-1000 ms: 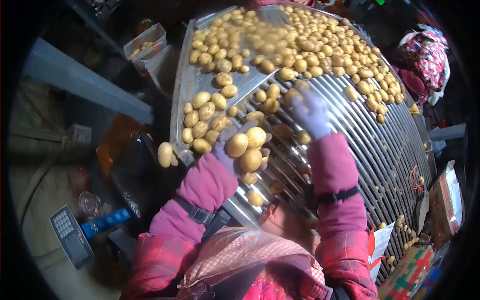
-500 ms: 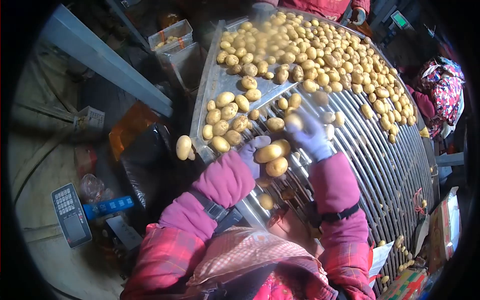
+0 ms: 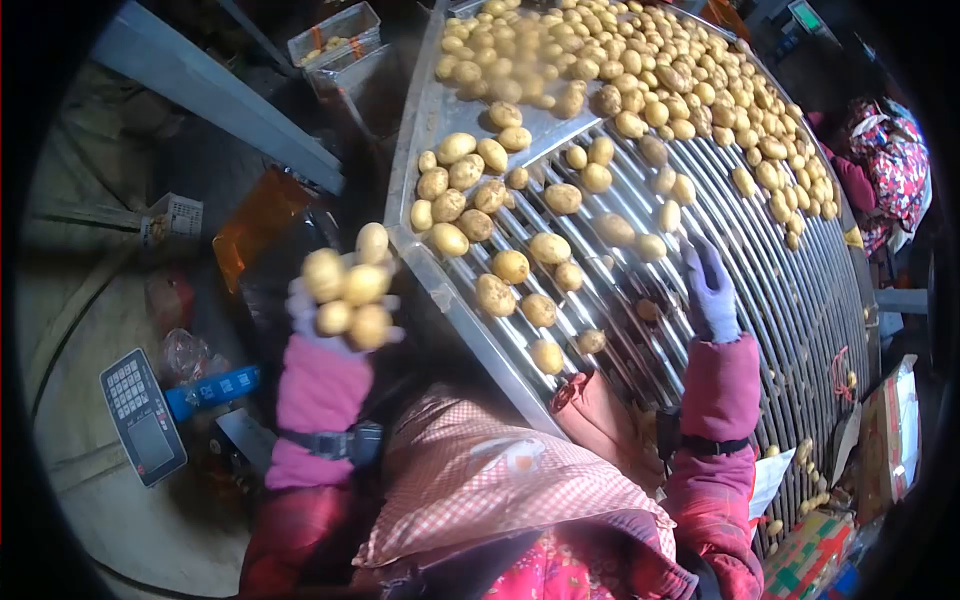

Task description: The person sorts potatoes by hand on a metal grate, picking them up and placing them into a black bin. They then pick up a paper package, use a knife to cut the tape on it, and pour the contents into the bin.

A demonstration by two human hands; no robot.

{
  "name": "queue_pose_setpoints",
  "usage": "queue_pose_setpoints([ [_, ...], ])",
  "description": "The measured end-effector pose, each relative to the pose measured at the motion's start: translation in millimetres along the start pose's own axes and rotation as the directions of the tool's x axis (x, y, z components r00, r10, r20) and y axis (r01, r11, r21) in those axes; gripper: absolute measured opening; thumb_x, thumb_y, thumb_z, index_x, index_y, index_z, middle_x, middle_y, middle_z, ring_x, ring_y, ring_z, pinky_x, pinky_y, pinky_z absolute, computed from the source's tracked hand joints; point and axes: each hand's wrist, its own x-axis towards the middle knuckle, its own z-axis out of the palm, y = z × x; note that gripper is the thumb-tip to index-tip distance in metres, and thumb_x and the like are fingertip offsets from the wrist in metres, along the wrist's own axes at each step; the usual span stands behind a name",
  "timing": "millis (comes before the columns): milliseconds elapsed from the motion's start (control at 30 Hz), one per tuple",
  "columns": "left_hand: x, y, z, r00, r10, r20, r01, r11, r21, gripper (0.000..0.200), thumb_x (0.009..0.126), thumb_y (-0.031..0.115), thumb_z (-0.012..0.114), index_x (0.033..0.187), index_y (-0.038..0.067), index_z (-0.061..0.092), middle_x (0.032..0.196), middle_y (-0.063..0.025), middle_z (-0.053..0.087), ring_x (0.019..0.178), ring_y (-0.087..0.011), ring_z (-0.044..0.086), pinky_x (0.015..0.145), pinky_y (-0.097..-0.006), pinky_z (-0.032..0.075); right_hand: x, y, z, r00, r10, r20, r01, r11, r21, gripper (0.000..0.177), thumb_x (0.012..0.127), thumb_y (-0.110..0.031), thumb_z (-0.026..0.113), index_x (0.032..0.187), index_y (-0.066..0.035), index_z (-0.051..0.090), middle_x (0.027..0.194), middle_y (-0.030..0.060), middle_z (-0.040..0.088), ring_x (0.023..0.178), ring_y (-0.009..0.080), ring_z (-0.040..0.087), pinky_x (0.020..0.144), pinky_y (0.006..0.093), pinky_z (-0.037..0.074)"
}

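My left hand, in a pale glove, is off the left side of the metal sorting table, with its fingers around several potatoes. The cluster is slightly blurred and hides most of the palm. My right hand, gloved too, hangs over the roller bars with its fingers stretched out and nothing in them. Loose potatoes lie on the bars left of it. More potatoes sit on the flat metal plate by the table's left corner.
A big heap of potatoes covers the table's far end. A metal rim runs along its near left side. At left are a scale display, a steel beam and a crate. Another person is at right.
My left hand has swung left off the table with several potatoes. My right hand has moved right, away from the potato it was at, and is empty. The view has shifted slightly.
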Motion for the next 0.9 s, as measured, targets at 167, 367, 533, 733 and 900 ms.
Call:
queue_pose_setpoints([
  [167, 58, -68, -140, 0.954, -0.225, -0.196, 0.096, 0.853, -0.512, 0.062, 0.082, 0.065, 0.046, 0.127, 0.022, 0.050, 0.129, -0.0101, 0.054, 0.111, -0.0308, 0.053, 0.088, -0.0546, 0.042, -23, 44, -51, 0.981, 0.185, -0.060, -0.195, 0.931, -0.310, 0.040, 0.095, -0.027, 0.057, 0.125, -0.001, 0.054, 0.106, 0.0118, 0.066, 0.096, 0.0149, 0.060, 0.084, 0.0260, 0.046],
  [367, 103, -125, -244, 0.962, -0.185, -0.203, 0.083, 0.901, -0.426, 0.074, 0.084, 0.059, 0.050, 0.145, 0.025, 0.027, 0.153, -0.0106, 0.021, 0.137, -0.0370, 0.026, 0.106, -0.0497, 0.027, 16, 13, 4, 0.943, 0.333, -0.007, -0.194, 0.533, -0.824, 0.059, 0.088, -0.057, 0.043, 0.134, -0.020, 0.049, 0.123, 0.0197, 0.058, 0.117, 0.0367, 0.054, 0.099, 0.0435, 0.041],
  [533, 89, -2, -152, 0.931, 0.231, -0.284, -0.264, 0.961, -0.083, 0.046, 0.092, 0.036, 0.049, 0.134, 0.017, 0.047, 0.140, -0.0101, 0.044, 0.117, -0.0307, 0.052, 0.097, -0.0383, 0.042, 40, -18, 81, 0.934, 0.341, 0.102, -0.206, 0.751, -0.628, 0.060, 0.089, -0.049, 0.049, 0.138, -0.014, 0.044, 0.126, 0.0202, 0.057, 0.120, 0.0365, 0.052, 0.101, 0.0400, 0.040],
  [733, 49, 3, 12, 0.735, 0.572, 0.365, -0.664, 0.715, 0.219, 0.037, 0.093, 0.023, 0.058, 0.124, 0.003, 0.056, 0.103, -0.0068, 0.063, 0.094, -0.0176, 0.061, 0.081, -0.0274, 0.049, 3, -12, 60, 0.930, 0.110, 0.351, -0.156, 0.982, 0.106, 0.040, 0.092, -0.028, 0.060, 0.125, -0.005, 0.055, 0.106, 0.0083, 0.064, 0.097, 0.0142, 0.058, 0.084, 0.0264, 0.046],
  [900, 100, 1, 66, 0.526, 0.591, 0.612, -0.771, 0.028, 0.636, 0.044, 0.087, 0.035, 0.062, 0.122, 0.009, 0.057, 0.123, -0.0169, 0.056, 0.114, -0.0354, 0.053, 0.097, -0.0415, 0.043, -51, 5, -15, 0.710, 0.584, 0.393, -0.474, 0.809, -0.347, 0.033, 0.089, -0.037, 0.060, 0.099, -0.007, 0.070, 0.079, 0.0083, 0.068, 0.075, 0.0141, 0.064, 0.067, 0.0290, 0.049],
])
